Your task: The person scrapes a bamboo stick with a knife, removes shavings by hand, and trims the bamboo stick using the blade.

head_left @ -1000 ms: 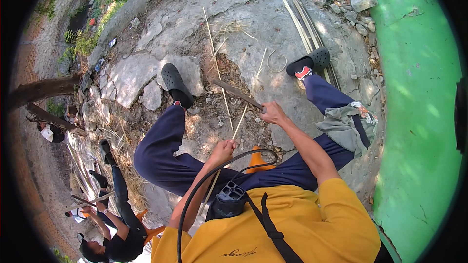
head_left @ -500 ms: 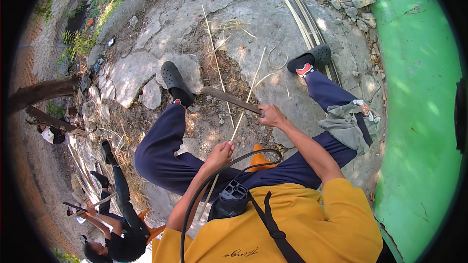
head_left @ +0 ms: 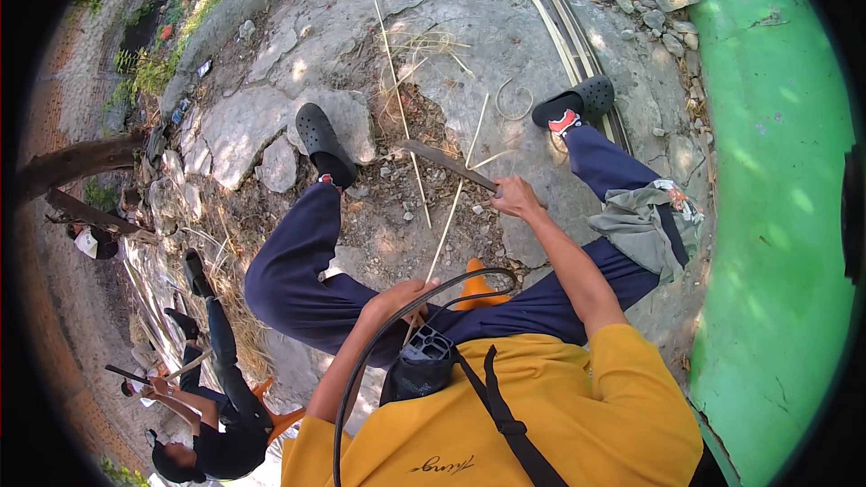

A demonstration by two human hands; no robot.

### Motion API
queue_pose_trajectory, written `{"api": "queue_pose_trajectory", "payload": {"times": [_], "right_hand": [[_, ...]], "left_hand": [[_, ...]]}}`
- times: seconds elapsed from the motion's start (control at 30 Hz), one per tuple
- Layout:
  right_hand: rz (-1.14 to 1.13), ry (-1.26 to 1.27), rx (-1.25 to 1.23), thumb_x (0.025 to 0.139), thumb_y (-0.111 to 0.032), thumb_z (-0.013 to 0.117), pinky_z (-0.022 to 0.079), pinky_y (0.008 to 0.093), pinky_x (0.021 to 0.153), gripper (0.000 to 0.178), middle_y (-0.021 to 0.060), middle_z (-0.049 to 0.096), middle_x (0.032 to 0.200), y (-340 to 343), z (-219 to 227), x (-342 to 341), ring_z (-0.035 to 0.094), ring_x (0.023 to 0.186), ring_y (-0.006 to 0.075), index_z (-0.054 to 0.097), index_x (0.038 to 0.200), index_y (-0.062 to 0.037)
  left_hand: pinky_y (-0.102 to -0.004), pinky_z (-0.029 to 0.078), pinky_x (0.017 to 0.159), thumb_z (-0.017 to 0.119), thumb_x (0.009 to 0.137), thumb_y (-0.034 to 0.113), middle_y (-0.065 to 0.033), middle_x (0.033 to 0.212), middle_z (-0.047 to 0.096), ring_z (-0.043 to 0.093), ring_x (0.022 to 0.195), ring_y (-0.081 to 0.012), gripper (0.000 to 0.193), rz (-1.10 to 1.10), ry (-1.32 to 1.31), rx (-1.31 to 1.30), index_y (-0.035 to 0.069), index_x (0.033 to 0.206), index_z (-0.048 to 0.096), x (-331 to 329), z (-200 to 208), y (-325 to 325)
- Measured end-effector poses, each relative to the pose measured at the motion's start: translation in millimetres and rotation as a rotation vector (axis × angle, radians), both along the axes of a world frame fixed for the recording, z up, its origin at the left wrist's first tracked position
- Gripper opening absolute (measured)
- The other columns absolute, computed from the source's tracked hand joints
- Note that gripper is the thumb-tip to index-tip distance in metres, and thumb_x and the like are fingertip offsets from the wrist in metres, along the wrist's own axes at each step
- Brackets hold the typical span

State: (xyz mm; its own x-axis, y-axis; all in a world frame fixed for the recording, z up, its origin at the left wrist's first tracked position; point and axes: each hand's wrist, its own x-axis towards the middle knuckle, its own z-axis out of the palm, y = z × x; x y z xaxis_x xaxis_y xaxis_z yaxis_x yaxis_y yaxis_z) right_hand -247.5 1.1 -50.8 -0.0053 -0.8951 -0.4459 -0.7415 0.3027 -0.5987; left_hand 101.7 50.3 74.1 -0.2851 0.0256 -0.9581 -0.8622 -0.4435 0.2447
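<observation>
My right hand (head_left: 517, 197) is closed around the handle of a long dark-bladed knife (head_left: 444, 160), whose blade points left and slightly away from me. Between my knees, a thin pale bamboo strip (head_left: 448, 221) runs outward from my left hand (head_left: 403, 300), which is closed on its near end close to my lap. The blade crosses the strip near its far part, where a thin sliver (head_left: 492, 160) angles off to the right. A black cable loop partly covers my left hand.
Another loose strip (head_left: 403, 108) and thin curled shavings (head_left: 428, 41) lie on the cracked concrete. Long bamboo slats (head_left: 566, 32) rest by my right shoe, near a green wall (head_left: 776, 216). An orange stool (head_left: 475, 287) shows beneath me. At left, a seated person (head_left: 225, 437) holds a blade and stick.
My left hand has drawn back toward my lap, pulling the strip with it. My right hand and the knife have shifted slightly to the right and outward.
</observation>
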Motion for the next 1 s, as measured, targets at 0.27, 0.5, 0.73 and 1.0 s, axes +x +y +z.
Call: {"api": "queue_pose_trajectory", "payload": {"times": [0.27,0.5,0.73,1.0], "right_hand": [[-0.018,-0.004,0.003,0.072,-0.03,0.069,0.055,0.0479,0.086,0.041,0.0239,0.072,0.094,6,0,-5,0.068,0.092,0.0429,0.075,0.107,-0.0103],[-0.069,-0.028,0.027,0.071,-0.028,0.068,0.055,0.0474,0.086,0.04,0.0235,0.072,0.094,-1,5,-6,0.069,0.091,0.0423,0.075,0.106,-0.0103],[-0.107,-0.095,0.064,0.071,-0.029,0.068,0.055,0.0457,0.086,0.048,0.0261,0.071,0.095,2,-10,-6,0.069,0.093,0.0404,0.073,0.112,-0.0042],[-0.123,-0.211,0.078,0.072,-0.03,0.069,0.055,0.0447,0.085,0.048,0.0248,0.072,0.095,5,14,20,0.07,0.091,0.0413,0.073,0.113,-0.0046]], "left_hand": [[-0.0445,0.056,0.077,0.065,0.094,0.044,-0.0268,0.099,0.07,0.072,0.091,-0.0368,0.057,0.049,-0.014,-0.938,-0.009,0.114,0.06,-94,-55,-57],[-0.0252,0.039,0.042,0.061,0.099,0.021,-0.0051,0.075,0.066,0.054,0.049,-0.0089,0.024,0.813,0.168,-0.516,-0.002,0.105,0.063,-114,-89,-46],[-0.0276,0.045,0.048,0.057,0.099,0.017,-0.0069,0.076,0.07,0.058,0.052,-0.0098,0.021,0.683,0.093,-0.682,-0.002,0.1,0.068,-126,-78,-46],[-0.0375,0.053,0.067,0.054,0.098,0.023,-0.0143,0.075,0.071,0.069,0.067,-0.0231,0.029,0.447,-0.007,-0.945,0.002,0.096,0.074,-128,-86,-52]]}}
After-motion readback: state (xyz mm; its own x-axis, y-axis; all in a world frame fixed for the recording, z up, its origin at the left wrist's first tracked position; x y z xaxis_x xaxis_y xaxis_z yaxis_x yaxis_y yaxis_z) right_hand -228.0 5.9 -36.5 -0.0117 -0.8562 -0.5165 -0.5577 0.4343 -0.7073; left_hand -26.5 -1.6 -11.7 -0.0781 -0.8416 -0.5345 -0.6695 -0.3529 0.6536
